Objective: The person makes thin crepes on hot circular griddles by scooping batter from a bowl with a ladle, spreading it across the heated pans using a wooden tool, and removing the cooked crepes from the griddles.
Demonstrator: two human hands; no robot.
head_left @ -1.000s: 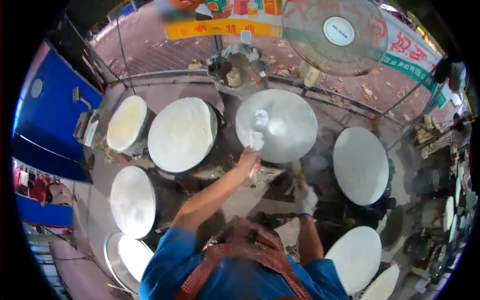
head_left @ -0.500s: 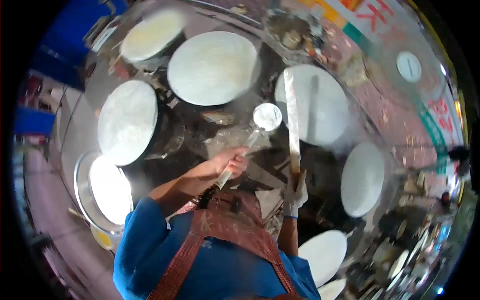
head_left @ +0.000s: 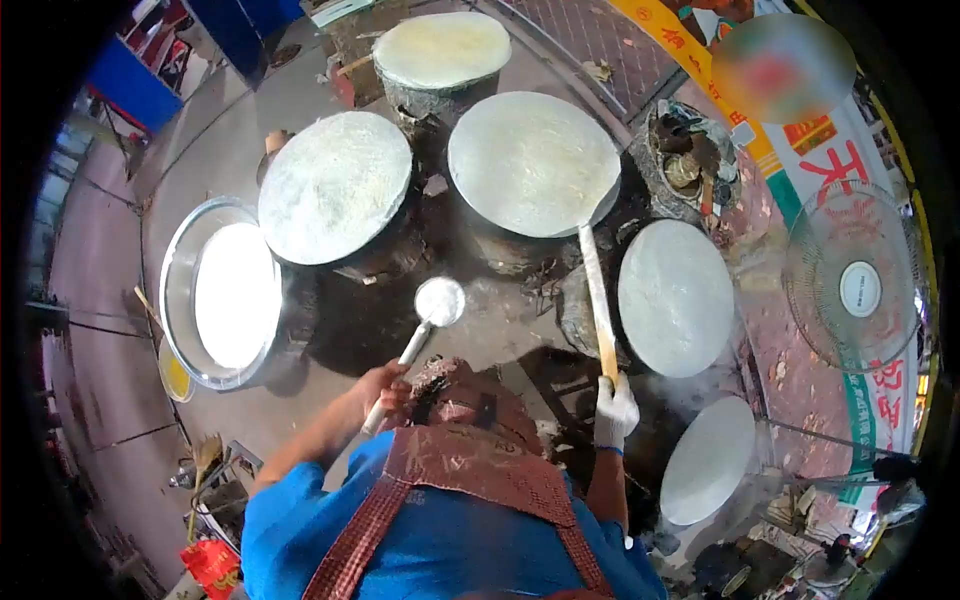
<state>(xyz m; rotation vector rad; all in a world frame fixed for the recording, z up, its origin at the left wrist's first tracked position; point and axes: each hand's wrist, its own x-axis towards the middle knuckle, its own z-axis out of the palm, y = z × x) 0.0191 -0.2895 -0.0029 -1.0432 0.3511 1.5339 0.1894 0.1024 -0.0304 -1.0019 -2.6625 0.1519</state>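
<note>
My left hand is wrapped round the pale handle of a long ladle; white batter shows in its round bowl, held over the dark ground. My right hand, in a white knit glove, grips the wooden handle of a long flat spatula. The spatula's tip meets the lower right rim of a round griddle covered in a pale sheet. To its left is another coated griddle. A third griddle, white on top, lies just right of the spatula.
A metal basin of white liquid stands left. Further round griddles are at the back and right, the latter steaming. A bucket of scraps, a fan and a printed banner lie beyond.
My view has turned leftward, showing more of the basin. The spatula's tip has gone from over the right griddle to the rim of the middle one. The ladle stays in my left hand.
</note>
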